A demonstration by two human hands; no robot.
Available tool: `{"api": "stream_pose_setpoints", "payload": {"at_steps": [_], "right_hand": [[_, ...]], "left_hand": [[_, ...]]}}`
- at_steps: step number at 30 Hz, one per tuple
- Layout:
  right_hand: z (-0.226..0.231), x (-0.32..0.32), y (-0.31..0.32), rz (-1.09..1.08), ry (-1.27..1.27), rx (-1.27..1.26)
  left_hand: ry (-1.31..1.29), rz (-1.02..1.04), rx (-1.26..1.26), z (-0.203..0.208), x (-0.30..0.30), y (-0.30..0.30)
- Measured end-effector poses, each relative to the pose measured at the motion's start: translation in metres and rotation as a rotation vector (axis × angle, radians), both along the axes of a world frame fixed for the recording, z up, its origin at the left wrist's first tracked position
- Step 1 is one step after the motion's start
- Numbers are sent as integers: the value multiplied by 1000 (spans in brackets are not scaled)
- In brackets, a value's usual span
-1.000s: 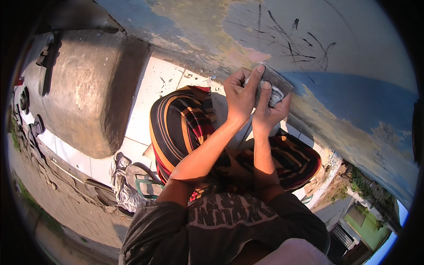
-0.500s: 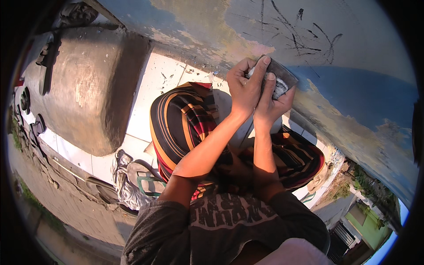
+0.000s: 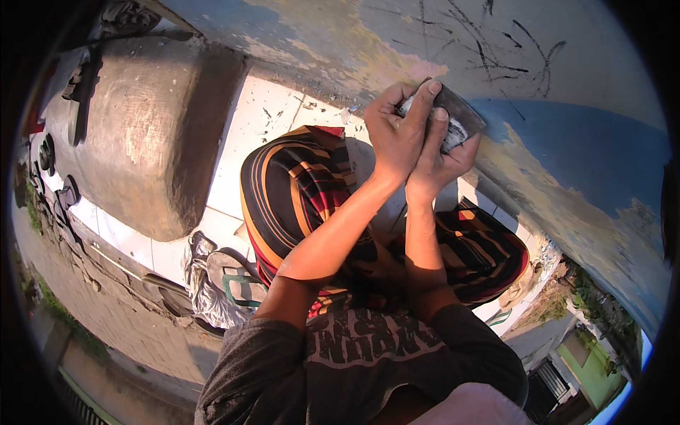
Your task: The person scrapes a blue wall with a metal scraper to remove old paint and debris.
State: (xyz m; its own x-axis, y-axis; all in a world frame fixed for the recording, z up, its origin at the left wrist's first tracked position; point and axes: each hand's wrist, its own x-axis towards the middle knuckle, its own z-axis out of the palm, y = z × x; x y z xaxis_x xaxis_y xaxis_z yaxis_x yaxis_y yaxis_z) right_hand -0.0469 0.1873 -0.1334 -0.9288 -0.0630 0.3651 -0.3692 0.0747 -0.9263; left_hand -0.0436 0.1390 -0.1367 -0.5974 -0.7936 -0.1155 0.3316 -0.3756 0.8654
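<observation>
A person is sitting on a floor of white tiles, with a striped cloth covering both bent legs, and is facing a painted wall. Both hands are gripping one flat dark plate with a white smear on its near face. The left hand is pinching the plate's left side, its thumb lying along the near face and its other fingers curling round the edge. The right hand is pinching the lower right part, its thumb pointing up beside the left one; its fingertips behind the plate are not showing clearly. The two wrists are almost meeting. The plate is standing tilted right at the wall, below some black strokes and beside a patch of blue paint; whether its far edge is touching the surface cannot be told. Small dark flakes are lying on the tiles. To the left, a rounded brown block is standing on the floor, and a crumpled pale cloth is lying next to a sandal with a green strap.
</observation>
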Motion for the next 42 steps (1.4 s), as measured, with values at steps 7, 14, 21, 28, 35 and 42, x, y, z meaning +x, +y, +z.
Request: {"api": "stream_pose_setpoints", "payload": {"at_steps": [7,14,21,28,35,42], "right_hand": [[29,-4,-27,14,66,-136],[11,8,4,-4,-31,-15],[8,5,-1,-12,-77,46],[0,7,-1,-1,-61,-28],[5,6,-2,2,-57,-1],[-2,3,-2,5,-60,2]], "left_hand": [[67,15,-132,28,9,-17],[-34,-9,-91,8,8,2],[-45,-11,-124,1,6,-2],[-32,9,-93,-4,7,-1],[-52,7,-108,10,7,-4],[-99,-15,-124,6,8,-4]]}}
